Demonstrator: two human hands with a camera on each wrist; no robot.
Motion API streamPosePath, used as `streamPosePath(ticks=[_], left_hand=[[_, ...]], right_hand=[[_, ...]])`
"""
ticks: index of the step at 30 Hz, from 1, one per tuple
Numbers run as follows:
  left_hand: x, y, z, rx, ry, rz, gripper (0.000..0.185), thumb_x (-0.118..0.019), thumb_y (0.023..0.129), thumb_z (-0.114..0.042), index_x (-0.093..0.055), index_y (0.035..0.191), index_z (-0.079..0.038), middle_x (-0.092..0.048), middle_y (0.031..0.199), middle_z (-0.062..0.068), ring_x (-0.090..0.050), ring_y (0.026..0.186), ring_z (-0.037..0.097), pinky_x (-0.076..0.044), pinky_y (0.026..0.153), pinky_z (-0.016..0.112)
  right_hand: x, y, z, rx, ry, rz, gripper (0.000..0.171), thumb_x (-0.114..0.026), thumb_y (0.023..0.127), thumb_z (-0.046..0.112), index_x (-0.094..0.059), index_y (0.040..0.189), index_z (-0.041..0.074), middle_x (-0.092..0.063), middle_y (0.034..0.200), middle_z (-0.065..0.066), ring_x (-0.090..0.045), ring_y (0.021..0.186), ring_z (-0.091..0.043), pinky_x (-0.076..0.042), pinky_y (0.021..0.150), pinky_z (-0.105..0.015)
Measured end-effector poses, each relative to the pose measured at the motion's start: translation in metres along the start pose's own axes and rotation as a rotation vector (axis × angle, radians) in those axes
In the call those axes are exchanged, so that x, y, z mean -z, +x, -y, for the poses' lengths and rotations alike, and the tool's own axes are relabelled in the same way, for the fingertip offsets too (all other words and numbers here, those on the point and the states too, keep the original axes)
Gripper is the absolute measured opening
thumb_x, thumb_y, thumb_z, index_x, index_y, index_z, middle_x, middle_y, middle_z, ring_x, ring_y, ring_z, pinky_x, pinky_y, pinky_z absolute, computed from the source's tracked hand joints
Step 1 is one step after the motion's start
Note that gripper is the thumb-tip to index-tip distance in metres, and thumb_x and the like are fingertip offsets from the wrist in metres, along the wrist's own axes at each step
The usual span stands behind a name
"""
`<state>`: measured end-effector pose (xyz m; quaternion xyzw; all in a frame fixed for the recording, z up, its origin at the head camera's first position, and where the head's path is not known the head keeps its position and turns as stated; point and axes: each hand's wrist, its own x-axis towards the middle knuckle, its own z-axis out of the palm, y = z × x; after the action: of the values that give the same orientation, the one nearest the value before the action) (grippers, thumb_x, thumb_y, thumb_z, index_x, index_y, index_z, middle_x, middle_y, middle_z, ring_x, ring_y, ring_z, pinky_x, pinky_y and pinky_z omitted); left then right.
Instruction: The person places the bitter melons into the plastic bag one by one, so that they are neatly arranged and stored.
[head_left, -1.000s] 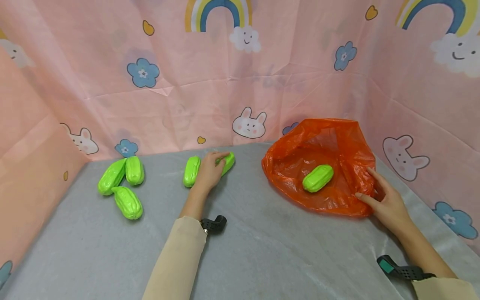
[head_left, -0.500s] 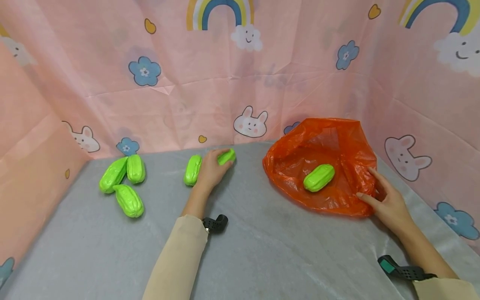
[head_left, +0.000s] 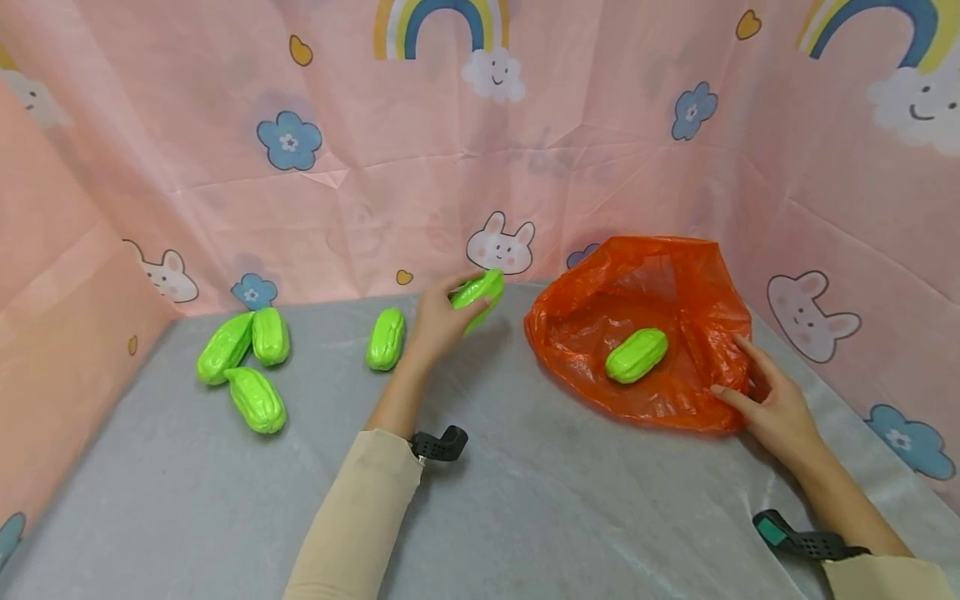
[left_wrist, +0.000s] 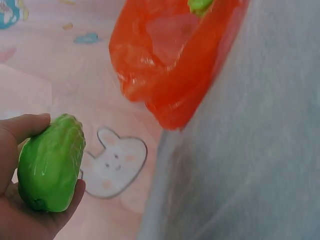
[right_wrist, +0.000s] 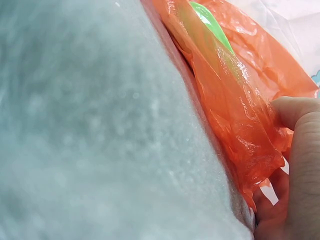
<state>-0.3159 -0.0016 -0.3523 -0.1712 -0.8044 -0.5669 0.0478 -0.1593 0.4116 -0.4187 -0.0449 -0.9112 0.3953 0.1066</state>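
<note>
- My left hand [head_left: 438, 321] grips a green gourd [head_left: 480, 292] at frame centre, lifted off the grey cloth [head_left: 525, 500]
- My right hand [head_left: 772, 400] pinches the orange bag's [head_left: 675, 283] edge, right of centre
- One gourd in the bag [head_left: 636, 355]; four more gourds [head_left: 255, 367] lie left

**Green, orange, pink and grey**

The gourd [head_left: 478, 292] in my left grip [head_left: 438, 321] is bright glossy green. So are the one [head_left: 636, 355] lying in the bag, the single one [head_left: 386, 339] near my left wrist, and the three [head_left: 247, 367] at the far left. The bag [head_left: 675, 283] at my right grip [head_left: 780, 408] is translucent orange. The worktop [head_left: 540, 500] is pale grey. The backdrop [head_left: 450, 167] is pink, patterned with rainbows, smiling white clouds, blue flowers, white bunnies and small yellow hearts. My sleeves [head_left: 352, 525] are beige.
</note>
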Motion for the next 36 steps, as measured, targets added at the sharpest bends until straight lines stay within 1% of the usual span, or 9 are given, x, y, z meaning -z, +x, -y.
streamPosePath(ticks=[4, 6, 8, 13, 16, 22, 25, 32, 36], left_hand=[[-0.009, -0.001, -0.012, -0.015, -0.007, 0.015, 0.042, -0.073, 0.092, -0.018, -0.067, 0.133, -0.016, -0.064, 0.136, 0.008, -0.062, 0.113, 0.027, -0.056, 0.091, 0.04], [-0.016, -0.001, -0.015, -0.036, -0.005, 0.025, 0.041, -0.073, 0.091, -0.017, -0.067, 0.132, -0.015, -0.064, 0.134, 0.009, -0.062, 0.111, 0.027, -0.057, 0.089, 0.038], [-0.023, -0.001, -0.018, -0.058, 0.002, 0.044, 0.041, -0.074, 0.091, -0.017, -0.067, 0.132, -0.015, -0.064, 0.132, 0.01, -0.062, 0.109, 0.026, -0.058, 0.087, 0.037], [-0.042, 0.0, -0.023, -0.095, 0.038, 0.088, 0.041, -0.074, 0.091, -0.019, -0.067, 0.132, -0.015, -0.065, 0.128, 0.009, -0.062, 0.104, 0.022, -0.057, 0.084, 0.03], [-0.052, 0.001, -0.025, -0.119, 0.06, 0.11, 0.042, -0.074, 0.092, -0.019, -0.067, 0.132, -0.014, -0.067, 0.127, 0.008, -0.062, 0.103, 0.021, -0.057, 0.085, 0.029], [-0.071, 0.001, -0.03, -0.114, 0.123, 0.113, 0.041, -0.073, 0.093, -0.024, -0.067, 0.133, -0.016, -0.068, 0.126, 0.004, -0.061, 0.105, 0.018, -0.057, 0.091, 0.031], [-0.082, 0.001, -0.03, -0.122, 0.149, 0.121, 0.04, -0.073, 0.093, -0.026, -0.068, 0.132, -0.018, -0.068, 0.128, 0.002, -0.06, 0.107, 0.017, -0.056, 0.093, 0.031], [-0.108, 0.004, -0.031, -0.113, 0.172, 0.175, 0.039, -0.072, 0.094, -0.028, -0.067, 0.133, -0.02, -0.068, 0.125, 0.001, -0.059, 0.107, 0.015, -0.056, 0.091, 0.027], [-0.119, 0.003, -0.034, -0.11, 0.177, 0.195, 0.039, -0.071, 0.095, -0.029, -0.067, 0.133, -0.021, -0.068, 0.126, -0.001, -0.06, 0.109, 0.015, -0.055, 0.092, 0.027]], right_hand=[[0.0, 0.0, -0.001, 0.006, 0.003, -0.004, 0.082, -0.063, 0.1, 0.03, -0.014, 0.164, 0.026, -0.027, 0.165, -0.023, -0.038, 0.144, -0.026, -0.033, 0.083, 0.006], [0.0, 0.0, -0.001, 0.004, 0.002, -0.002, 0.082, -0.063, 0.1, 0.03, -0.013, 0.164, 0.026, -0.027, 0.165, -0.023, -0.038, 0.144, -0.026, -0.033, 0.083, 0.006], [0.0, 0.0, -0.002, -0.002, -0.002, 0.0, 0.082, -0.063, 0.1, 0.03, -0.013, 0.164, 0.026, -0.027, 0.164, -0.023, -0.038, 0.142, -0.029, -0.033, 0.082, 0.006], [0.001, 0.0, 0.0, -0.014, -0.006, 0.009, 0.082, -0.062, 0.1, 0.032, -0.011, 0.164, 0.025, -0.026, 0.165, -0.024, -0.035, 0.14, -0.045, -0.034, 0.08, 0.005], [0.0, 0.0, 0.001, -0.013, 0.0, 0.008, 0.083, -0.062, 0.1, 0.032, -0.011, 0.164, 0.025, -0.025, 0.165, -0.024, -0.034, 0.14, -0.048, -0.035, 0.08, 0.005], [-0.001, 0.001, 0.001, -0.012, -0.001, 0.004, 0.084, -0.063, 0.1, 0.032, -0.01, 0.164, 0.025, -0.026, 0.165, -0.024, -0.036, 0.138, -0.051, -0.035, 0.079, 0.005], [0.0, 0.001, 0.001, -0.009, -0.003, 0.002, 0.084, -0.063, 0.1, 0.032, -0.01, 0.164, 0.026, -0.026, 0.165, -0.024, -0.036, 0.137, -0.051, -0.035, 0.08, 0.005], [0.001, -0.002, 0.002, 0.003, 0.002, -0.014, 0.083, -0.064, 0.099, 0.032, -0.013, 0.164, 0.027, -0.028, 0.164, -0.024, -0.036, 0.138, -0.048, -0.033, 0.084, 0.005], [0.0, -0.002, 0.003, 0.003, 0.012, -0.014, 0.083, -0.064, 0.099, 0.032, -0.013, 0.164, 0.027, -0.028, 0.164, -0.024, -0.037, 0.135, -0.047, -0.034, 0.083, 0.004]])
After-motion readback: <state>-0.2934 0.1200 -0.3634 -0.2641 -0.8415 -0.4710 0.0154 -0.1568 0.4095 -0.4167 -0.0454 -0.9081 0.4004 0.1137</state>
